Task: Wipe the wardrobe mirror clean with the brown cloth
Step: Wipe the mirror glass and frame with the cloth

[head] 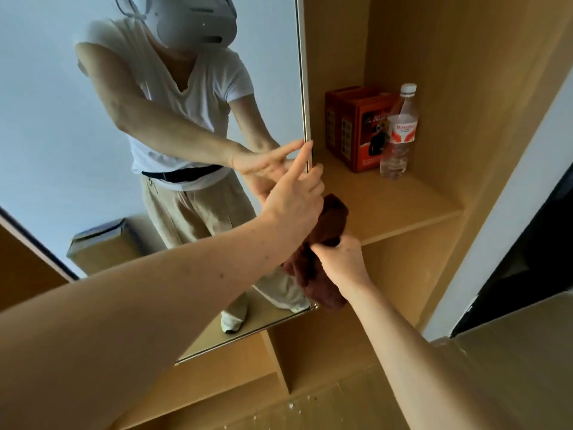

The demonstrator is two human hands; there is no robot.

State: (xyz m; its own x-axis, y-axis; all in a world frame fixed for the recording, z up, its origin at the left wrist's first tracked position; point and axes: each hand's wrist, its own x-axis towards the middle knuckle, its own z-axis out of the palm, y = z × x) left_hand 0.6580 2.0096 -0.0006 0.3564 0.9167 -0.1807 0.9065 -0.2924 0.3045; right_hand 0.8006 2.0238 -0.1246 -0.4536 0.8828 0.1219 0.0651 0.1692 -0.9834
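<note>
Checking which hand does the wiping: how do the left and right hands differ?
The left hand is higher, at the right edge of the wardrobe mirror, index finger straight; the right hand is lower, gripping the bunched brown cloth. The left hand holds no cloth; the right hand does. Both are bare and near that edge.

Right edge of mirror [46,135] held by left hand [294,197], index finger laid along frame. Bunched brown cloth [333,218] gripped in right hand [341,259], just below left hand. On shelf [387,197]: orange box [359,135], water bottle [400,131] just beside it.
</note>
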